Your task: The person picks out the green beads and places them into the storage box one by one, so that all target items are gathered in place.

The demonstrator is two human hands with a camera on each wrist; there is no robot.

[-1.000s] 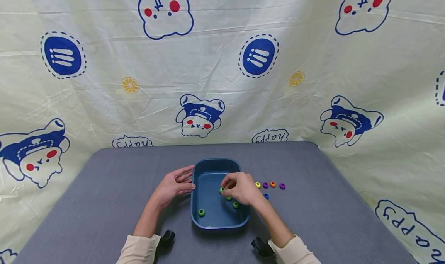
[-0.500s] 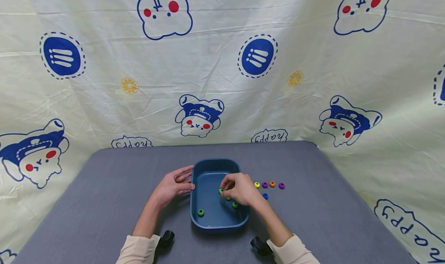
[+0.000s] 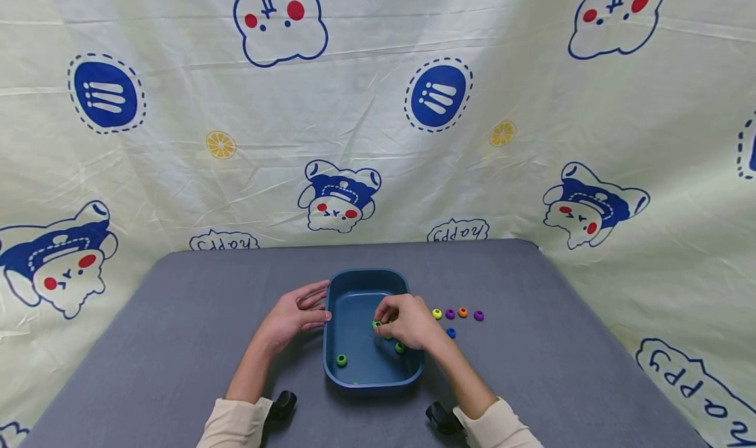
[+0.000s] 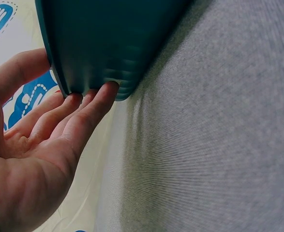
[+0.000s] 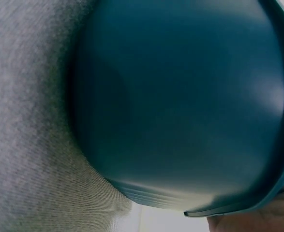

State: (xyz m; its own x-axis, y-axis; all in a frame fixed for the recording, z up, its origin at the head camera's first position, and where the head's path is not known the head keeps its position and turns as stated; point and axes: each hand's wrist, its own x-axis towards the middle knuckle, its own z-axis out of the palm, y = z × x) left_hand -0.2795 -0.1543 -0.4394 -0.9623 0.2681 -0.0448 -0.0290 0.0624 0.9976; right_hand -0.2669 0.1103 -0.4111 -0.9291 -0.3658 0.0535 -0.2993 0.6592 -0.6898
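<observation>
A blue rectangular bin (image 3: 366, 376) stands on the grey table. My right hand (image 3: 407, 320) reaches over its right side and pinches a green bead (image 3: 376, 326) between thumb and fingers. Several more green beads lie on the bin floor, one (image 3: 341, 361) near the front left and another (image 3: 399, 347) under the hand. The left hand (image 3: 292, 317) rests against the bin's left side; in the left wrist view its fingers (image 4: 91, 113) are extended to the outer wall, thumb at the rim. The right wrist view shows mostly the bin's outer wall (image 5: 180, 106), hiding the fingertips.
Right of the bin lie a yellow bead (image 3: 437, 313), two purple beads, one of them (image 3: 479, 315) farthest right, an orange bead (image 3: 462, 312) and a blue bead (image 3: 451, 333). A printed curtain (image 3: 378, 120) hangs behind the table (image 3: 224, 304).
The pinched green bead and the right fingertips have dipped very slightly. The left hand and the bin hold their places.
</observation>
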